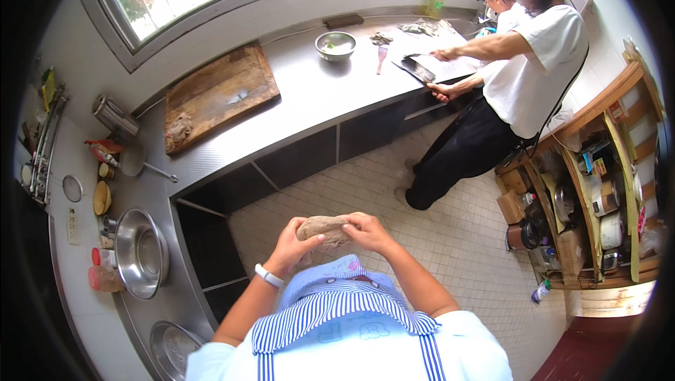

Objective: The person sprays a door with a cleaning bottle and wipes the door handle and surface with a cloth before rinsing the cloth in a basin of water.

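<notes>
A bunched grey-brown cloth [327,229] is held between my two hands, above the tiled floor and just in front of my striped apron [343,296]. My left hand [296,246] grips its left end, with the thumb lying across the front. The right end is in my right hand [372,230], whose thumb presses on the cloth. Part of the cloth hangs beneath my left hand. Ahead of me runs a steel counter [300,91]. On its left part lies a wet-looking wooden cutting board [221,91] with another crumpled rag [179,129] on its near left corner.
A steel bowl [335,46] and a spatula [382,59] rest on the counter. At right, a person [548,64] holds a dark flat pan [419,70]; another person stands behind. A large steel basin [141,253] sits at left. Loaded wooden shelves [580,191] line the right wall.
</notes>
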{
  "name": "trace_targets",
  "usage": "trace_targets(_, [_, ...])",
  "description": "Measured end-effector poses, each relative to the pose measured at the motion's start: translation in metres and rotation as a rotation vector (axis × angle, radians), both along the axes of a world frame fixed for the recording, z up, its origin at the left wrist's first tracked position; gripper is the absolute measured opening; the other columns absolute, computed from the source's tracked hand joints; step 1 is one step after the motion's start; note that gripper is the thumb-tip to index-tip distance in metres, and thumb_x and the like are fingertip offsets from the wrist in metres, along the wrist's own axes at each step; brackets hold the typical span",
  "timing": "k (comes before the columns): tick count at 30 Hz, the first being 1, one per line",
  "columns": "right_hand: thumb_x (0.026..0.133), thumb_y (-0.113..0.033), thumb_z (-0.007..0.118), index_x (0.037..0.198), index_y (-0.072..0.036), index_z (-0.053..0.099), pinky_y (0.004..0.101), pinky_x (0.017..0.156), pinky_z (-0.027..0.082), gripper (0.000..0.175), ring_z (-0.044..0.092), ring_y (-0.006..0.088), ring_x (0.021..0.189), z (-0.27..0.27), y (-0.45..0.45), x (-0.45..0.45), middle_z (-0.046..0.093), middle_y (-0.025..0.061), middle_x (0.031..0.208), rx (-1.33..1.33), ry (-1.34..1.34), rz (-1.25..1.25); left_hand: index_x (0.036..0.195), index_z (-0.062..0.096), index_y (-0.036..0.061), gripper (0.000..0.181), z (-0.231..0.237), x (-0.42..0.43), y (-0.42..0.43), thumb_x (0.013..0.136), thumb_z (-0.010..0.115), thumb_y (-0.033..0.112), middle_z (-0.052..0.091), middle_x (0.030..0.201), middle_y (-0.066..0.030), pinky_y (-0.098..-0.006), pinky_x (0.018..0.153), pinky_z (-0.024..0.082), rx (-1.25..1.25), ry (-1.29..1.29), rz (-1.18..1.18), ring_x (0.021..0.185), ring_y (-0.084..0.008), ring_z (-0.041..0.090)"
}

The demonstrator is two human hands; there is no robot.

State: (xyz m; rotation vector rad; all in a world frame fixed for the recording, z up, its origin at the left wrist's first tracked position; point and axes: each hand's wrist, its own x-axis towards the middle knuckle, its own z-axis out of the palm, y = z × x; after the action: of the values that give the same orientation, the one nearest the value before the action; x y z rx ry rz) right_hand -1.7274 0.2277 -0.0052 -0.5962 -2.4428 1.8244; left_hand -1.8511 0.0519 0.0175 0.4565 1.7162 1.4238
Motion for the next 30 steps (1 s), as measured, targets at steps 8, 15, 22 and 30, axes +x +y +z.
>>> trace_targets(8, [0.081, -0.010, 0.056, 0.101, -0.002, 0.061, 0.0274, 0.073, 0.046, 0.023, 0.058, 0.0166, 0.083, -0.023, 0.056, 0.092, 0.062, 0.0096, 0.093, 0.061, 0.029, -0.704, 0.109, 0.052, -0.0010, 0.045, 0.011, -0.018, 0.108, 0.072, 0.071, 0.017, 0.060, 0.082, -0.0089, -0.0285, 0.064, 0.048, -0.063, 0.072, -0.677, 0.072, -0.0145, 0.058])
trace_targets(15, [0.083, -0.008, 0.056, 0.098, 0.004, 0.060, 0.0214, 0.066, 0.043, 0.019, 0.053, 0.0075, 0.073, -0.004, 0.067, 0.092, 0.060, 0.0015, 0.081, -0.009, 0.092, -1.076, 0.108, 0.054, 0.0020, 0.039, -0.009, -0.066, 0.172, 0.077, 0.066, 0.021, 0.062, 0.074, -0.0114, -0.0310, 0.062, 0.046, 0.047, 0.352, -0.989, 0.068, -0.0196, 0.059])
trace_targets(22, [0.084, -0.015, 0.057, 0.083, 0.001, 0.057, 0.0180, 0.053, 0.032, 0.016, 0.040, 0.0020, 0.061, 0.034, 0.089, -0.005, 0.051, -0.0047, 0.068, -0.151, 0.246, -1.201, 0.103, 0.055, -0.0011, 0.041, -0.031, -0.155, 0.219, 0.078, 0.062, 0.031, 0.062, 0.086, -0.0169, -0.0356, 0.073, 0.047, 0.058, 0.638, -0.967, 0.080, -0.0281, 0.060])
trace_targets(30, [0.080, -0.020, 0.063, 0.094, 0.003, 0.061, 0.0243, 0.061, 0.046, 0.027, 0.056, 0.0100, 0.068, 0.047, 0.098, -0.110, 0.063, 0.0066, 0.075, 0.066, -0.071, -1.059, 0.114, 0.054, 0.0034, 0.067, -0.041, -0.170, 0.272, 0.087, 0.032, 0.061, 0.057, 0.106, -0.0094, -0.0333, 0.087, 0.041, -0.165, -0.645, -1.205, 0.100, -0.0187, 0.053])
